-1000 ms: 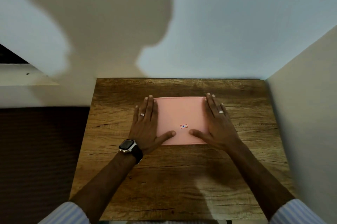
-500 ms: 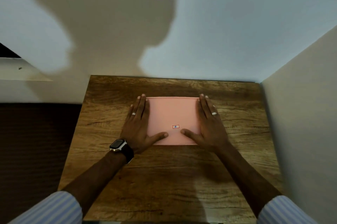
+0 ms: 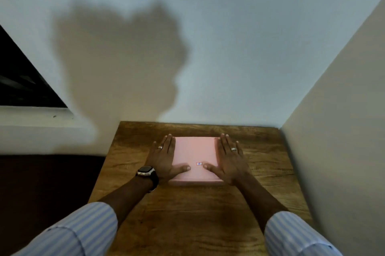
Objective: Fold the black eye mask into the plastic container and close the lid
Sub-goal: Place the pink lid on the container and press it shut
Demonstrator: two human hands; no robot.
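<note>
A pink box [image 3: 194,159] sits on a wooden table [image 3: 195,214], near the far edge by the wall; its lid [image 3: 193,151] is flat on top, and a tiny red and blue sticker [image 3: 199,164] is stuck near the front of it. The left hand [image 3: 163,159] lies flat along the left side of the lid, with its fingers together and pointing away; the right hand [image 3: 230,160] lies flat along the right side in the same way; both thumbs reach in across the front part of the lid and almost meet by the sticker. Both hands are open and flat and grip nothing; I think they are pushing the lid down.

The black eye mask cannot be seen; I guess it is tucked inside the box, but the lid hides it, so I cannot tell.

The box looks like stiff, smooth plastic, and I think it is light; it may slide on the table if it is pushed from the side, so pushing straight down is better. The lid may bend a little in the middle, so the edges and corners look like the best places to press. To lift the box, holding it by its two short sides looks safe. The mask is likely soft and squashy, and it could push the lid back up.

There is a watch [image 3: 145,172] on the left wrist and a ring on each hand.
</note>
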